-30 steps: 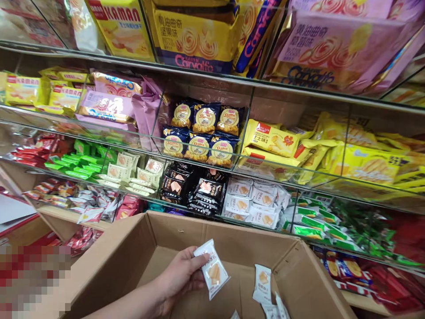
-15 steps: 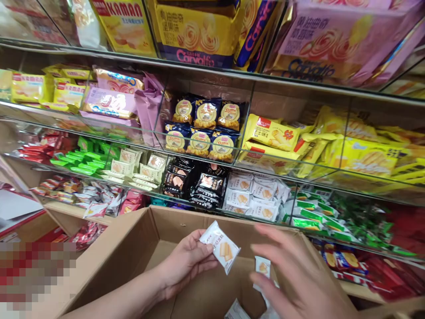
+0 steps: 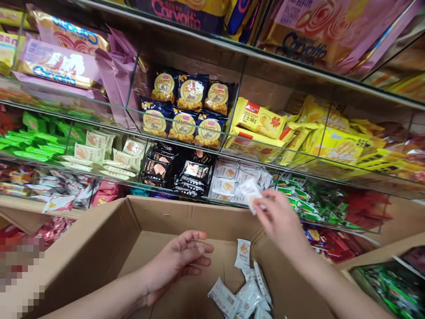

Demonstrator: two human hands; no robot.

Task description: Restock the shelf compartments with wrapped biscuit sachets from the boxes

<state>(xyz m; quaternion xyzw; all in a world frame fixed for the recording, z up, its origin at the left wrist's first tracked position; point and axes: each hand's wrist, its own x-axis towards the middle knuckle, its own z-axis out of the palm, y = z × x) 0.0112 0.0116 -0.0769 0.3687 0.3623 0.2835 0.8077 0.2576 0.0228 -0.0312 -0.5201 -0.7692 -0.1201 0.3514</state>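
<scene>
On my feed the snack shelf [image 3: 265, 84] fills the view behind an open cardboard box [image 3: 199, 217]. The left hand [image 3: 181, 257] hangs over the box, fingers loosely curled and released. I see the right hand [image 3: 280, 212] pinching a blurred packet [image 3: 249, 194] before the shelf's white packets [image 3: 224, 186]; loose packets [image 3: 250, 292] lie in the box.

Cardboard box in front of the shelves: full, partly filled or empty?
Partly filled, as far as it shows: small white packets lie toward the right side of the cardboard box, with brown floor showing beside them.
</scene>
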